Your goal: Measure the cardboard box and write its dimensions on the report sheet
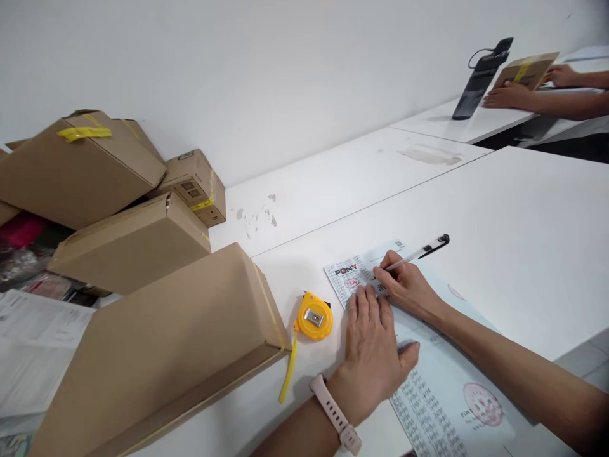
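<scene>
A printed form [442,393] with a red logo and a red stamp lies on the white table [523,222] in front of me. My left hand [373,346], with a pale watch on the wrist, lies flat and open on the form, holding it down. My right hand [406,285] is closed on a white pen with a black cap [419,252], its tip touching the form near the top. A yellow tape measure [314,315] sits just left of the form, a short length of tape hanging out.
Several brown cardboard boxes [157,343] are stacked at the left, with papers [33,343] beside them. At the far right, another person's hands [511,95] hold a cardboard parcel [526,70] next to a black device [478,82] on another table.
</scene>
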`<act>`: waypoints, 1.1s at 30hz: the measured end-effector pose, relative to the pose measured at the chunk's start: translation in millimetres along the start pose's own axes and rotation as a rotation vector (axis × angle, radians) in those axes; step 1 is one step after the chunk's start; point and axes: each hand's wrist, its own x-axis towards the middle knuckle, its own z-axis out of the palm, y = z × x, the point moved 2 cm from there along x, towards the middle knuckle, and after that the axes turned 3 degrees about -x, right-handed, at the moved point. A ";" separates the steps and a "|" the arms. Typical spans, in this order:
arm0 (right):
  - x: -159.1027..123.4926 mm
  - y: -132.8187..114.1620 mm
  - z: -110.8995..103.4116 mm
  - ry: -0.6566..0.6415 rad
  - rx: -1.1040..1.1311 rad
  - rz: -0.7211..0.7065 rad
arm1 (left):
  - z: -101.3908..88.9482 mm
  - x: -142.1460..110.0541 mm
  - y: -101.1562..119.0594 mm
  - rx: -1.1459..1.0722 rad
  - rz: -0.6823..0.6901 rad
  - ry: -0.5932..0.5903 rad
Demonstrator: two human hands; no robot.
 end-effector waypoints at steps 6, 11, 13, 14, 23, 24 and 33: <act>2.9 -1.6 0.8 -0.029 -0.094 -0.078 | 0.7 -0.9 0.3 0.018 -0.002 0.011; 4.5 -2.0 2.1 -0.036 -0.123 -0.098 | 1.8 -0.2 0.0 0.025 0.002 0.017; 4.1 -1.9 1.9 -0.037 -0.127 -0.096 | 1.4 0.3 -0.1 0.029 0.003 0.014; 3.7 -1.6 1.8 -0.037 -0.128 -0.093 | 1.0 0.4 -0.1 0.030 0.003 0.014; 2.8 -1.4 0.8 -0.030 -0.122 -0.089 | 0.2 -0.7 1.3 0.023 0.005 0.016; 3.0 -2.0 0.8 -0.032 -0.122 -0.087 | 0.2 -0.7 1.4 0.027 0.006 0.019; 3.8 -2.8 1.2 -0.030 -0.134 -0.086 | -0.2 -0.5 0.4 0.006 0.000 0.004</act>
